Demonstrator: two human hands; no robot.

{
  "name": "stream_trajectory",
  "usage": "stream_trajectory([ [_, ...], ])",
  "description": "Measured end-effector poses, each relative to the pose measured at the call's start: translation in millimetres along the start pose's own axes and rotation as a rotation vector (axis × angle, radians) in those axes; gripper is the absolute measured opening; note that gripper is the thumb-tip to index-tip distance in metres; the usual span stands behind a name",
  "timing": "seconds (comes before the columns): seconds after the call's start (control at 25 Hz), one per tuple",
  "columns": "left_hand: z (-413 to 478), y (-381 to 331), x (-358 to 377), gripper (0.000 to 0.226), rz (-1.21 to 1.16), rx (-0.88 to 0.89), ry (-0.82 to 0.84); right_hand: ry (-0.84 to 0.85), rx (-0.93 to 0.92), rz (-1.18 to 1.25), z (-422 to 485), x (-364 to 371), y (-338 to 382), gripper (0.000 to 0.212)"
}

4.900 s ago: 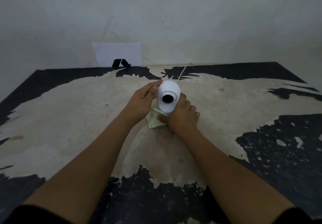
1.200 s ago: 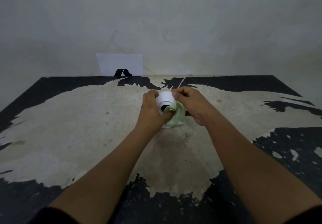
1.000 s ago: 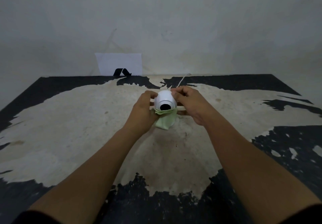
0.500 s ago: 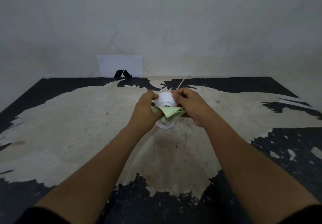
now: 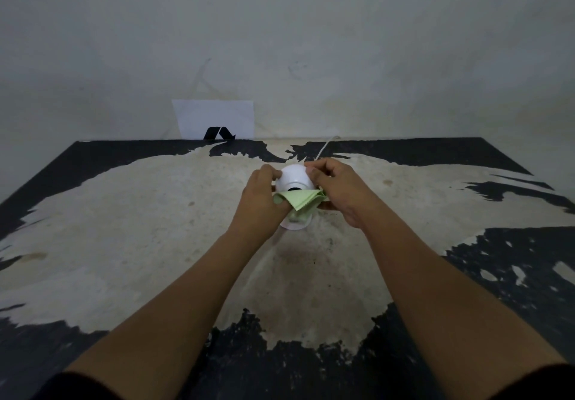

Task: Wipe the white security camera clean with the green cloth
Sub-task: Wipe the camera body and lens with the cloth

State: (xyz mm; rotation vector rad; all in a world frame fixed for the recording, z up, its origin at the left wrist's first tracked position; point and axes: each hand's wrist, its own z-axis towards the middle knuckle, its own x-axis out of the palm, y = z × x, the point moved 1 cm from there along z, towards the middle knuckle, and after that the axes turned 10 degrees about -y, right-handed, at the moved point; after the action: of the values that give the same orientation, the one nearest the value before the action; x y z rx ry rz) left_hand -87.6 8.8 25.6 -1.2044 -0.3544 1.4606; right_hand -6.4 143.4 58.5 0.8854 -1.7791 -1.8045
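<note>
The white security camera (image 5: 294,178) stands on its round base at the middle of the table, its dark lens facing me. The folded green cloth (image 5: 301,201) lies across its front just under the lens, hiding the neck. My left hand (image 5: 260,198) grips the camera's left side, its fingers pressing the cloth's left end. My right hand (image 5: 339,188) holds the cloth's right end, with its fingertips on the upper right of the camera's head. A thin white cord (image 5: 323,148) runs from behind the camera toward the wall.
The table (image 5: 130,228) has a worn top, pale in the middle with black patches at the edges. A white card with a black mark (image 5: 214,119) leans against the wall at the table's back edge, left of centre.
Over the last second the cloth has gone from hanging under the lens to lying flat across the camera's front between both hands. The camera stays in place.
</note>
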Motion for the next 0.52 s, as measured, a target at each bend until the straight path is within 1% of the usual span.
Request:
stream_trajectory([
  [0.12,2,-7,5,0.024,0.0,-0.008,-0.058,0.014,-0.009,0.016,0,0,-2,0.016],
  [0.24,3,-3,-1,0.007,-0.104,-0.041,-0.066,0.015,-0.017,0.027,1,0,-4,0.017],
  [0.28,2,1,-5,0.009,-0.126,-0.038,-0.048,0.017,-0.016,0.028,2,1,-5,0.016],
  [0.4,-1,8,-14,0.026,-0.092,-0.014,0.016,0.02,-0.01,0.022,3,0,-6,0.016],
  [0.52,-4,7,-14,0.036,-0.093,-0.023,0.041,0.026,-0.009,0.022,2,-2,-4,0.017],
])
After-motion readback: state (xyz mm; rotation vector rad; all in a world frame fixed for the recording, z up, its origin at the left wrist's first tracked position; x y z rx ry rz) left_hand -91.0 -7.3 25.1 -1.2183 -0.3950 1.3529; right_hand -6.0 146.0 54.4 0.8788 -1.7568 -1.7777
